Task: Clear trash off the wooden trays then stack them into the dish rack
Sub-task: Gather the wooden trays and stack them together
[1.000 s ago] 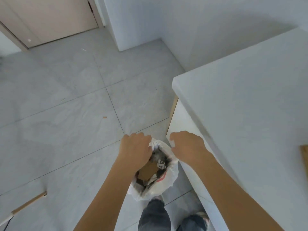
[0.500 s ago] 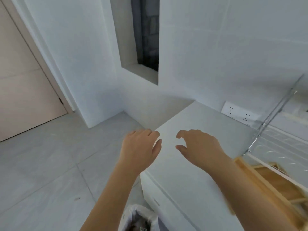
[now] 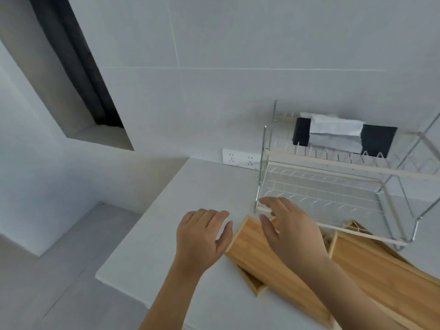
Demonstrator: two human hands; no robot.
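Two wooden trays lie on the white counter (image 3: 185, 201): a narrow one (image 3: 259, 256) near the middle and a wider one (image 3: 385, 272) to its right, partly under the wire dish rack (image 3: 333, 194). My left hand (image 3: 202, 236) hovers open over the counter just left of the narrow tray's far end. Above that same tray, my right hand (image 3: 292, 229) is open with spread fingers, its fingertips near the rack's front left corner. Neither hand holds anything. My right forearm hides part of both trays.
A black and white tissue box (image 3: 342, 136) sits on the rack's upper tier. A wall socket (image 3: 240, 158) is behind the counter, left of the rack. The counter's left edge drops to the grey tiled floor (image 3: 59, 270). A recessed window niche (image 3: 83, 91) is at the upper left.
Both hands let go of the white trash bag on the floor and rose over the counter. The view swung up and right, so the trays and dish rack now show.
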